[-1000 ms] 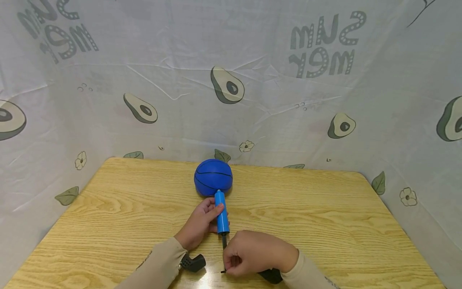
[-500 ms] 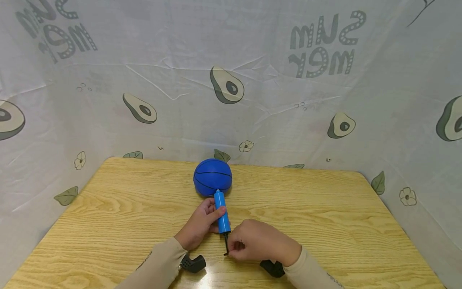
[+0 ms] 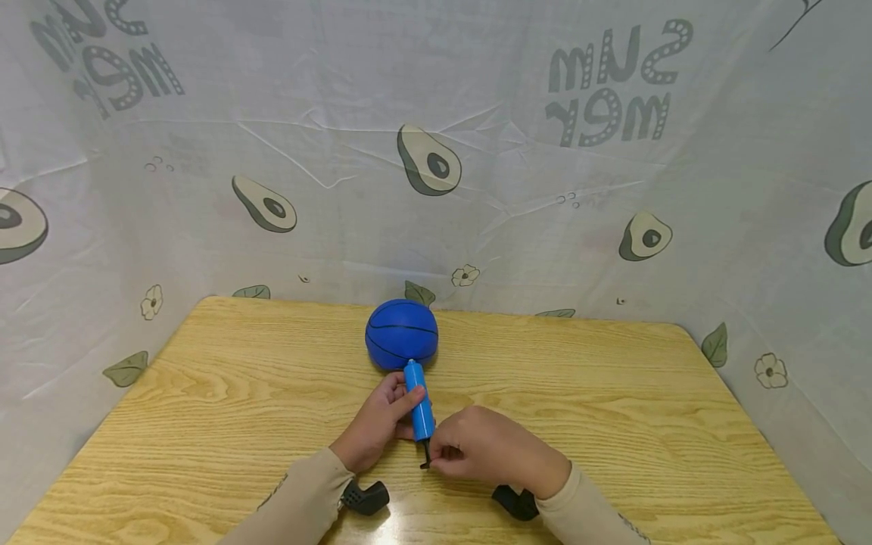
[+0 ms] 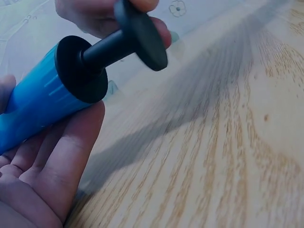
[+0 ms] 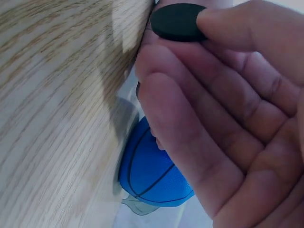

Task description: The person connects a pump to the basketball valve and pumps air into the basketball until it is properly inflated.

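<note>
A blue hand pump (image 3: 421, 412) points away from me, its tip against a small blue basketball (image 3: 401, 333) with black lines. My left hand (image 3: 377, 420) grips the pump's barrel, thumb on top and fingers beneath. With thumb and fingers my right hand (image 3: 487, 450) pinches the black pump handle (image 4: 142, 35), which stands a short way out from the barrel on its rod. The right wrist view shows the thumb pressed on the handle's disc (image 5: 176, 23) and the other fingers curled below it. Where the pump tip meets the ball is too small to make out.
The wooden table (image 3: 613, 409) reaches back to a white curtain (image 3: 518, 189) printed with avocados, leaves and flowers. A black wrist device (image 3: 365, 497) sits at the left wrist, and another black device (image 3: 515, 502) at the right wrist.
My right hand has moved forward, pushing the pump handle toward the barrel, so less of the rod shows. My left hand, the barrel and the basketball have hardly moved.
</note>
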`<state>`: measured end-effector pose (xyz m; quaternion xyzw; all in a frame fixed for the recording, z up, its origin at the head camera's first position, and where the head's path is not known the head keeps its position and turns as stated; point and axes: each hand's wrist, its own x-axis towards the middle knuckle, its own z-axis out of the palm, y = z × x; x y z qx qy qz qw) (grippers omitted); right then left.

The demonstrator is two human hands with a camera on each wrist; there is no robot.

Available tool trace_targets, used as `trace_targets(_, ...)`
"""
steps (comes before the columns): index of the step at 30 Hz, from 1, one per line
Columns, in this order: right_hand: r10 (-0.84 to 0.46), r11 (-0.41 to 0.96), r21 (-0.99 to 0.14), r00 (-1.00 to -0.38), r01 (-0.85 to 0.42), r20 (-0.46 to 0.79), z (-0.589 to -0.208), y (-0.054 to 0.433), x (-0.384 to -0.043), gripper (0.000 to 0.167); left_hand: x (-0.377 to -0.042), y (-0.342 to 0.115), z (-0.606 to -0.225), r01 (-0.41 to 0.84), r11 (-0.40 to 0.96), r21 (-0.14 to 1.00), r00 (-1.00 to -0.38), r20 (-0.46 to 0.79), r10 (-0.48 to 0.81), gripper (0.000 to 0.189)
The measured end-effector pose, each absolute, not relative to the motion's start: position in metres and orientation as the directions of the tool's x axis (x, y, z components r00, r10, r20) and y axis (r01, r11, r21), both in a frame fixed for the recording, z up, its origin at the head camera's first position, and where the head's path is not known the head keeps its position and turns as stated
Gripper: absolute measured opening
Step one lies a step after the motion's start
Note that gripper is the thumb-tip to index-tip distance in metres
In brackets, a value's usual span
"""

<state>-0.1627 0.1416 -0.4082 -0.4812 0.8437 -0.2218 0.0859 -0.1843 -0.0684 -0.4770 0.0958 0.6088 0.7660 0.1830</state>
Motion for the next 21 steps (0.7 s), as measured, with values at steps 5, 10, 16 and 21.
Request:
trace_targets(5,-0.895,0.367,-0.480,-0.444,-0.797,0.051,-0.407,0.140,-0.160,0.013,-0.184,-0.069,-0.476,-0.166,-0.224,0.960,-0.914,-0.064,0.401,0.046)
trace_targets(10,-0.920,0.342,-0.527,-0.390,-0.778,-0.022,-0.406,0.137,-0.156,0.013,-0.184,-0.069,-0.478,-0.165,-0.249,0.954,-0.917,-0.056,0.394,0.044)
trace_targets(16,-0.951,0.285,-0.556,-0.305,-0.781,-0.058,-0.408,0.134,-0.151,0.011,-0.185,-0.069,-0.478,-0.168,-0.263,0.950,-0.923,-0.058,0.381,0.044)
trace_targets(21,-0.940,0.317,-0.544,-0.335,-0.777,-0.069,-0.406,0.134,-0.150,0.012,-0.185,-0.069,-0.476,-0.172,-0.241,0.955,-0.923,-0.070,0.378,0.047)
